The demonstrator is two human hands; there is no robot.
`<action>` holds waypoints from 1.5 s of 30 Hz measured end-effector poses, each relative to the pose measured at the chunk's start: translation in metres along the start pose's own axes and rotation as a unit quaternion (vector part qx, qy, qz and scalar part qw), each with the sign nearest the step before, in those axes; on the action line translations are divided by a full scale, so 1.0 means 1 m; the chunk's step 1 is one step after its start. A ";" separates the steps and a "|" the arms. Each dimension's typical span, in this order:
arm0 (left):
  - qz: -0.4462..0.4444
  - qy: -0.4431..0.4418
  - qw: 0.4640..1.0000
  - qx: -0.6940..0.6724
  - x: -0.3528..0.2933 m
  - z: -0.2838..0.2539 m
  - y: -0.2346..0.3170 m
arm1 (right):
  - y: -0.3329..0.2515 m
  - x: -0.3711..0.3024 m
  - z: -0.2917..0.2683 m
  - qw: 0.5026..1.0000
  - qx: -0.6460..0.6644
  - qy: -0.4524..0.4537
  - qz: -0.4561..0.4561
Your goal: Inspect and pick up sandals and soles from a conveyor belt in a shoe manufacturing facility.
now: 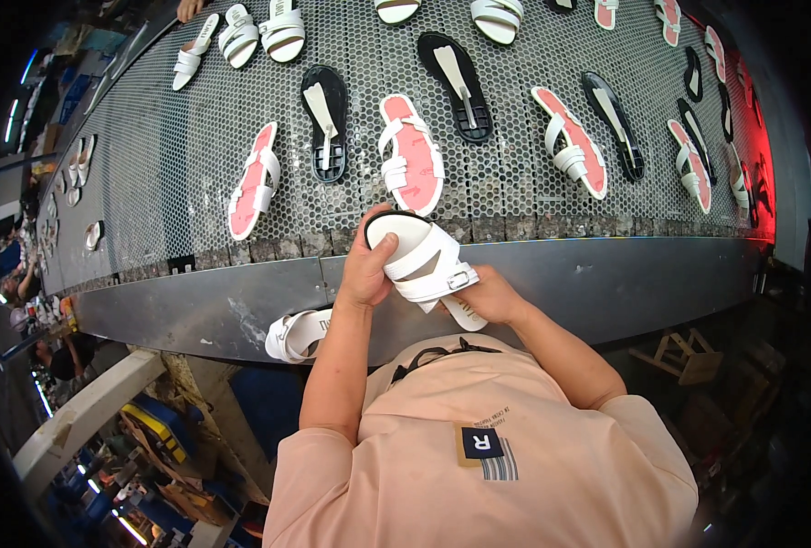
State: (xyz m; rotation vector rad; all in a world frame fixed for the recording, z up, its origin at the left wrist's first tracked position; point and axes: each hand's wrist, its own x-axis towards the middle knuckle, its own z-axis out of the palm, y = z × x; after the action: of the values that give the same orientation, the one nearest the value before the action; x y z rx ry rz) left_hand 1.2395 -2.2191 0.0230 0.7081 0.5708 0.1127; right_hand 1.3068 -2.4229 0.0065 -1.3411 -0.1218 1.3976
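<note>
In front of my body I hold a white strappy sandal [435,265] with a small buckle on its strap. My left hand [369,269] is closed around one end, thumb pressed on the white footbed, where a dark rim shows along the edge. Around the other end, beside the buckle, my right hand [492,297] is closed; its fingertips are partly hidden beneath the sandal. Left of my left forearm, another white sandal [289,334] lies on the grey metal ledge [195,315]. Just beyond my hands rests a white-strapped upper with a pink underside [413,169].
A perforated conveyor [506,215] carries several pink-bottomed uppers, black soles [325,119] and finished-looking white sandals [283,32]. Another person's hand [189,9] is at its far left edge. Red light glows at the right end. A wooden stool [689,361] stands low at the right.
</note>
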 end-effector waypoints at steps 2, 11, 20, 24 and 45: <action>0.000 -0.003 1.000 0.003 0.000 0.002 -0.002 | 0.001 -0.001 -0.003 1.000 0.000 -0.003 0.005; -0.017 0.013 1.000 0.005 -0.001 0.014 -0.006 | 0.001 -0.004 -0.013 0.999 -0.032 0.005 0.022; -0.013 0.039 0.999 -0.004 -0.007 0.024 -0.018 | 0.000 -0.010 -0.022 0.998 -0.063 -0.013 -0.014; -0.007 0.057 0.998 -0.002 -0.012 0.030 -0.022 | 0.009 -0.013 -0.027 0.998 -0.050 -0.014 -0.028; -0.048 0.173 0.941 0.286 -0.016 0.021 -0.024 | -0.008 -0.040 -0.073 0.957 -0.287 0.013 0.027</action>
State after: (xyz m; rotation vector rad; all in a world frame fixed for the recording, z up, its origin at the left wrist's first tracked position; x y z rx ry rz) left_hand 1.2349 -2.2541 0.0275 1.2363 0.9941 -0.0264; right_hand 1.3538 -2.4921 0.0115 -1.8483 -0.5088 1.4459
